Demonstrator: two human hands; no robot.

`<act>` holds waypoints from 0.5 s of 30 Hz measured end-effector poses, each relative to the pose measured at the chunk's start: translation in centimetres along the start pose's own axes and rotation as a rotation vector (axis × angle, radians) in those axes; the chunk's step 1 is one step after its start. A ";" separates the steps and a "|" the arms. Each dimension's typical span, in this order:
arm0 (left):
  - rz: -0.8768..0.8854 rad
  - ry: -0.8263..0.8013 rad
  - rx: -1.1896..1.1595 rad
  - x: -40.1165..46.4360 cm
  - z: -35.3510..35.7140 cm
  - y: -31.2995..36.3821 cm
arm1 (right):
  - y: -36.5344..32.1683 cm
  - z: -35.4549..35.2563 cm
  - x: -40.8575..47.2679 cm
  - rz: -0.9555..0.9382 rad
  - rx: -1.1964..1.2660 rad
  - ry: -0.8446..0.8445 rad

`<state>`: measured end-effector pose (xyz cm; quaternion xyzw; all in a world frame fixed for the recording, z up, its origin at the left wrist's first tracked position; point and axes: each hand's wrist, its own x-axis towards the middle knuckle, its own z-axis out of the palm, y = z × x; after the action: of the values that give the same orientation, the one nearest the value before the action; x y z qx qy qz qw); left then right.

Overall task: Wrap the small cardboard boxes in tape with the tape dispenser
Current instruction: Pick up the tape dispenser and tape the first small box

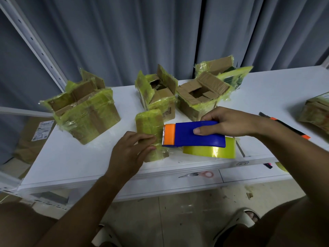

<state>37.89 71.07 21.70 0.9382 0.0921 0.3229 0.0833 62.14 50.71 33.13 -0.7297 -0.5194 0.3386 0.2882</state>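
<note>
Right now, mid-wrap on the small box (pixel 150 134), standing on end near the front edge of the white shelf (pixel 74 157), already sheathed in yellow-green tape. Left hand (pixel 128 154) clasped around its near lower side, fingers (pixel 146 139) curled across the front face to pin it. Right hand (pixel 229 124) clamped on the blue tape dispenser (pixel 197 134), thumb (pixel 199 131) pressed on the near face, remaining fingers over the far edge. Orange cutter head (pixel 169 134) touching the right side of the box; yellow tape roll (pixel 211 150) hanging beneath the blue body.

To do this step well, probably:
- keep the box pinned hard so the pull does not tip it;
- hold the cutter head flat against the cardboard, tape taut, no slack to wrinkle;
- keep the left fingertips clear of the toothed blade, very close at this point;
- turn the box rather than swing the dispenser wide, with the edge of the shelf so near;
- overlap the new band on the last one, then tilt the blade in for a clean tear.

Farther back: three taped boxes with flaps open (pixel 85 111) (pixel 158 93) (pixel 201 97), another at the far right (pixel 316 113).
</note>
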 end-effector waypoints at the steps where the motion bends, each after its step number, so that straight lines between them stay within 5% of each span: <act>1: 0.012 0.002 -0.002 -0.1 -0.1 -0.2 | 0.0 0.1 0.0 0.000 0.002 -0.008; 15: 0.006 0.004 -0.032 -0.6 -1.1 -1.2 | 0.0 -0.8 -1.4 0.020 0.046 -0.026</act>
<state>36.56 72.19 21.97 0.9365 0.0840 0.3264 0.0971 62.42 49.37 33.86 -0.7237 -0.5077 0.3628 0.2948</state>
